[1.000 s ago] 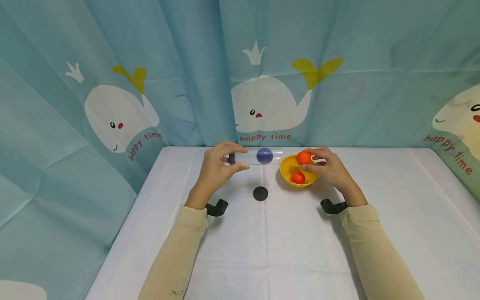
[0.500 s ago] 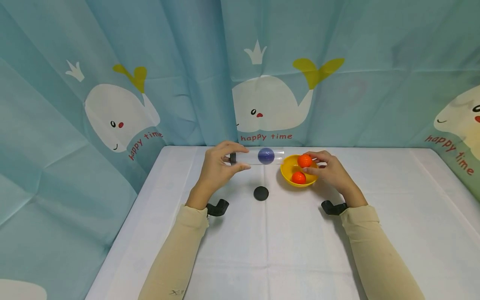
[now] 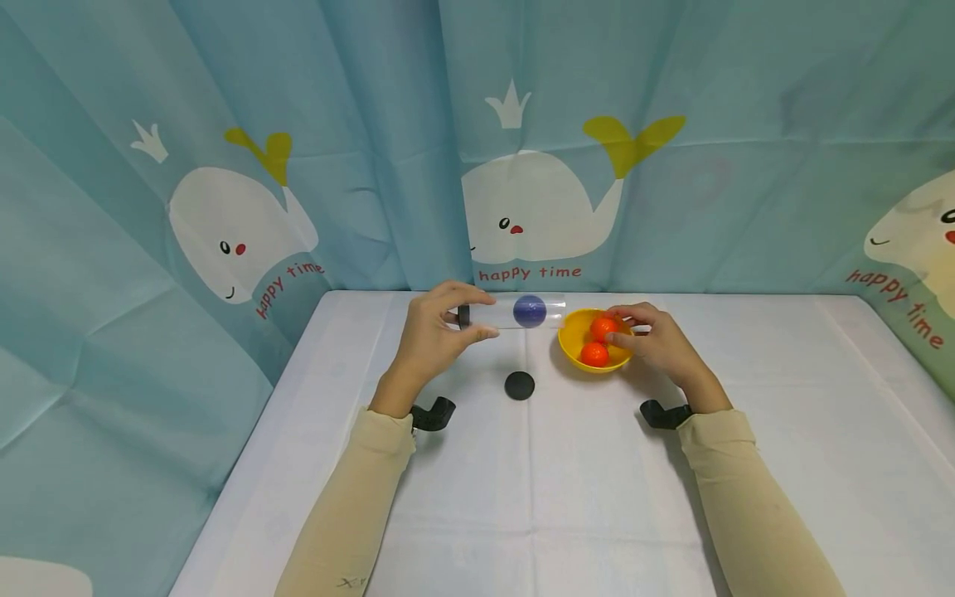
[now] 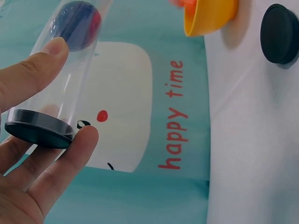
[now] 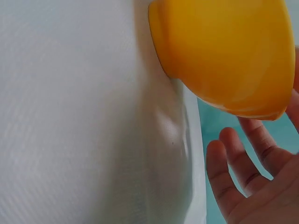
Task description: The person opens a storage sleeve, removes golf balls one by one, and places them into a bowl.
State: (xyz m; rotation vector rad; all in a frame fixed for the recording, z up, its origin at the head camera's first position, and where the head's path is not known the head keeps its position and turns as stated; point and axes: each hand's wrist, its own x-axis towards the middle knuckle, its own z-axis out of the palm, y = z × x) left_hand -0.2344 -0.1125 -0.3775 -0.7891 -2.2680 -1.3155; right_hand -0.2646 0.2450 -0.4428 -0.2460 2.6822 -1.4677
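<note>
A clear plastic tube [image 3: 492, 313] lies level in my left hand [image 3: 434, 327], which grips its black-capped end between thumb and fingers. Inside it is a blue ball [image 4: 74, 25], showing a reddish patch in the left wrist view. The tube's far end reaches the rim of a yellow bowl [image 3: 570, 348]. Two orange balls are in the bowl, a nearer ball [image 3: 594, 355] and a farther ball [image 3: 601, 327]. My right hand [image 3: 656, 338] pinches the farther ball between thumb and forefinger. In the right wrist view the bowl hides both balls; the other fingers [image 5: 217, 161] extend beside it.
A loose black cap [image 3: 519, 385] lies on the white-covered table [image 3: 537, 481], in front of the tube and bowl. Behind the table's far edge hangs a blue curtain [image 3: 388, 207] with whale prints. A black wrist mount [image 3: 433, 414] projects inward from the left wrist.
The farther orange ball has gone lower into the bowl, with my right thumb and forefinger still at it. My left hand and the tube have barely moved.
</note>
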